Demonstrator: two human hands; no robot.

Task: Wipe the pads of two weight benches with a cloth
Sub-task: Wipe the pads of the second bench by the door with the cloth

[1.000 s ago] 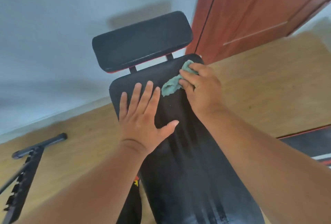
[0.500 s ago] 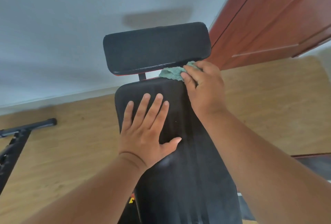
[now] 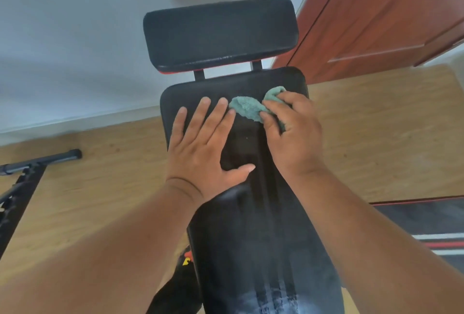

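Note:
A black weight bench fills the middle of the head view, with a long back pad (image 3: 261, 233) running toward me and a shorter head pad (image 3: 221, 35) beyond it. My left hand (image 3: 203, 148) lies flat on the long pad's far end, fingers spread. My right hand (image 3: 293, 135) presses a crumpled green cloth (image 3: 247, 107) onto the same pad, just right of my left fingertips. Part of the cloth is hidden under my right fingers.
A white wall stands behind the bench, and a red-brown wooden door (image 3: 381, 12) is at the upper right. A black metal frame (image 3: 22, 180) lies on the wooden floor at the left. A second black pad with red and white stripes (image 3: 431, 228) is at the right edge.
My right hand has pulled the cloth back from the long pad's far edge and toward the left, close to my left fingers. My left hand stays flat on the pad.

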